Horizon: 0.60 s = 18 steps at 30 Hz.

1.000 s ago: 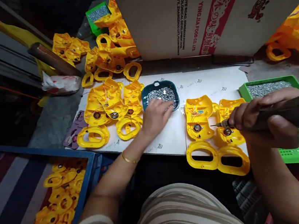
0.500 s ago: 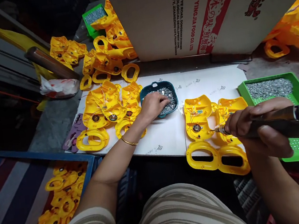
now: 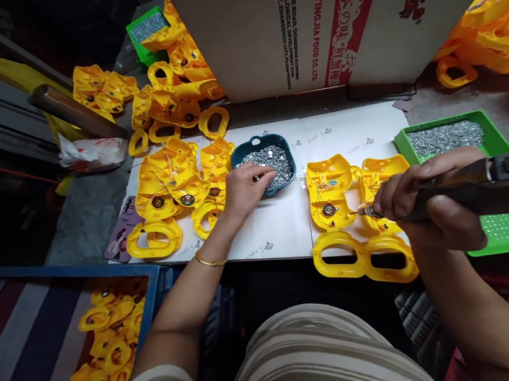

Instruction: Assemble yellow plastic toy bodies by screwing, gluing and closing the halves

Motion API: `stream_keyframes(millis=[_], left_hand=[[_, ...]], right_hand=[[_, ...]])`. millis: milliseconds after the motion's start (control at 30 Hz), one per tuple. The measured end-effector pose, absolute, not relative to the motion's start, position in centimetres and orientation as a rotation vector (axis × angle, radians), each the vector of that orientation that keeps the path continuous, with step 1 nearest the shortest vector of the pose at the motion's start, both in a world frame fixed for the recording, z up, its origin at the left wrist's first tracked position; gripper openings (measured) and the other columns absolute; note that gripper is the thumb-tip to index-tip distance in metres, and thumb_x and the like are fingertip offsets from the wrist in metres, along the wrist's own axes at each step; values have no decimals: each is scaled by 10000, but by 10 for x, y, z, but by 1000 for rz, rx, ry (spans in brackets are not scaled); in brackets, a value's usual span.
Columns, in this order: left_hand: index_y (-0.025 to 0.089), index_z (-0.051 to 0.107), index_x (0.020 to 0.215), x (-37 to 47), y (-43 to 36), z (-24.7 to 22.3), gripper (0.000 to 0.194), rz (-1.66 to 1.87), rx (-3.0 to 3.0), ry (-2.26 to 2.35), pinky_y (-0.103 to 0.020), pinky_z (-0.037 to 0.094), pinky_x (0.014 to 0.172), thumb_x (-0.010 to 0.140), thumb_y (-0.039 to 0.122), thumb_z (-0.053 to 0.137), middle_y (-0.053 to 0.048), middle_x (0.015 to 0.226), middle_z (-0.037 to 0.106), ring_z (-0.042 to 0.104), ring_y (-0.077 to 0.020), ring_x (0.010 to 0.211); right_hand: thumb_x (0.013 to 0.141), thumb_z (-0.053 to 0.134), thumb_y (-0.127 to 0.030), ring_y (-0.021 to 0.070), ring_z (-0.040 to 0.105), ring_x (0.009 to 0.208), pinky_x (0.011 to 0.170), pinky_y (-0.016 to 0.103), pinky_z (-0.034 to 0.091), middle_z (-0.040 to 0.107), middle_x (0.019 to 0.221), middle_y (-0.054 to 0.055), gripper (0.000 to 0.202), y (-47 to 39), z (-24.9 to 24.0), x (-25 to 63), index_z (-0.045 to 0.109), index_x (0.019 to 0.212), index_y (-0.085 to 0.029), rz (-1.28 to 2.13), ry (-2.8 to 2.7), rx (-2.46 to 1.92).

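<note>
My left hand (image 3: pixel 247 188) is at the near left rim of a dark teal tray (image 3: pixel 292 167) full of small shiny screws (image 3: pixel 273 157). Its fingers are pinched; anything between them is too small to make out. In my right hand (image 3: pixel 428 196) is a dark electric screwdriver (image 3: pixel 466 194), its bit pointing left. The tip hovers close to a yellow plastic shell (image 3: pixel 324 184), which holds a round speaker (image 3: pixel 329 210), a small circuit board and thin wires. Beside it lies a second yellow shell (image 3: pixel 385 167), partly behind my right hand. Two yellow oval rings (image 3: pixel 338 255) adjoin the shells at the table's near edge.
More wired yellow shells (image 3: pixel 168 177) crowd the left of the white board (image 3: pixel 283 230), beside a purple phone (image 3: pixel 123 229). A printed carton (image 3: pixel 289 23) stands behind. Green baskets (image 3: pixel 492 128) are at right; a blue crate (image 3: pixel 150 291) of yellow parts is at lower left.
My left hand has drawn back slightly toward the tray's near left side, uncovering more screws. The view has shifted a little; my right hand still holds the screwdriver near the shell.
</note>
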<state>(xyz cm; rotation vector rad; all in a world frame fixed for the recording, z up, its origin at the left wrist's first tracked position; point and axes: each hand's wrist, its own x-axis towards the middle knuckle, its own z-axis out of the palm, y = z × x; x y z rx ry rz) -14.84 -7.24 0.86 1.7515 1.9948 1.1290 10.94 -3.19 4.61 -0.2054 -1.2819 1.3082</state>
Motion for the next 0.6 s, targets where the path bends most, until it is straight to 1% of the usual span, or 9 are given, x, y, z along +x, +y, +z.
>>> stream_keyframes(millis=[67,167,267,400,467,533,600], left_hand=[[215,780,853,-127,-87,11,94,1262,1589,1739,-262,509,648,788,268,738,-46,809,741,650,-144,721],[214,781,855,-92,-110,10,100,1299,1354,1467,-242,520,642,773,264,754,-46,800,742,659,-134,707],[210,783,857,-69,-123,5,109,1272,1176,1358,-226,518,632,772,274,755,-51,808,739,664,-130,708],[211,784,853,-59,-127,-2,120,1251,1039,1300,-198,496,598,772,294,757,-48,817,731,649,-111,694],[205,785,844,-57,-127,-4,133,1235,1003,1296,-181,464,540,767,309,759,-44,812,723,616,-88,631],[191,786,837,-56,-128,-5,168,1212,960,1297,-170,406,463,764,340,757,-40,795,708,552,-58,540],[177,783,881,-54,-130,-7,229,1178,922,1296,-168,364,428,775,376,741,-35,777,693,486,-38,484]], right_hand=[[766,624,-247,133,471,407,374,302,426,486,521,-34,206,-35,52,106,633,969,-210,1293,-1256,-184],[797,590,-239,129,459,400,375,297,422,474,518,-39,180,-40,65,102,624,972,-215,1264,-1226,-140],[822,587,-253,133,486,415,405,301,446,492,537,-41,144,-44,75,103,605,964,-236,1292,-1277,-122],[823,596,-270,131,504,427,430,301,469,502,549,-47,125,-48,79,104,582,946,-250,1333,-1308,-129],[821,589,-273,127,490,416,409,290,452,489,543,-49,125,-50,78,102,578,942,-245,1331,-1281,-119],[817,596,-285,124,478,406,396,286,437,479,540,-52,134,-51,75,100,568,942,-245,1315,-1259,-131],[814,615,-311,126,477,403,405,293,440,480,537,-56,156,-50,72,99,557,948,-254,1299,-1264,-158]])
